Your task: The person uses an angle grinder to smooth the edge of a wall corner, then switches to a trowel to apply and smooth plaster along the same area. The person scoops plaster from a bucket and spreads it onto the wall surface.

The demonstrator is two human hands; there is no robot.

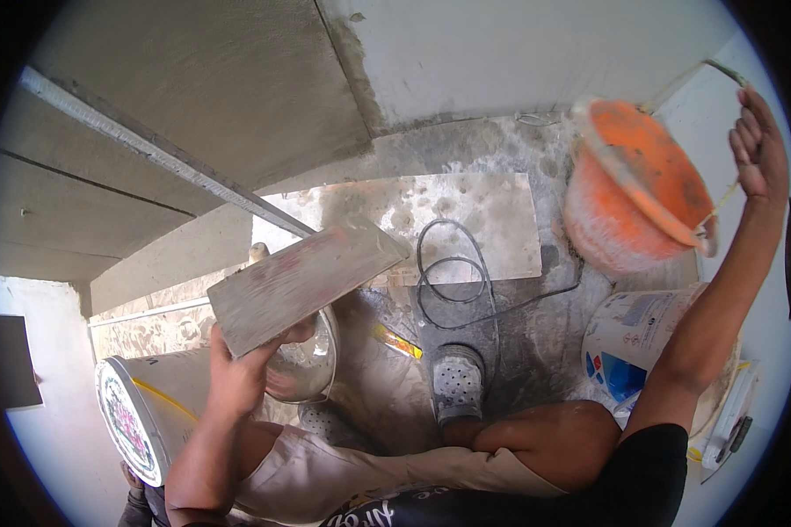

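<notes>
The left hand (237, 369) is gripping a flat rectangular trowel (303, 281) from beneath, fingers curled shut around its near edge, the grey plaster-smeared blade tilting up and away from the fingertips. Just below those fingers a shiny metal bowl (312, 360) is sitting on the floor, and beside the wrist a white bucket (149, 413) is lying on its side.

The right hand (758, 149) is reaching high, fingers stretched almost straight; a thin wire handle (721, 204) seems to be hanging from it, though the hold itself is unclear. Below and inward of those fingers an orange bucket (633, 189) is swinging, blurred.

The dusty concrete floor (518, 342) is showing a pale tile (466, 220), a looping black cable (453, 277) and a sandalled foot (457, 382). A white tub (633, 338) is standing under the raised forearm. Grey rendered walls (202, 88) are closing in the space.
</notes>
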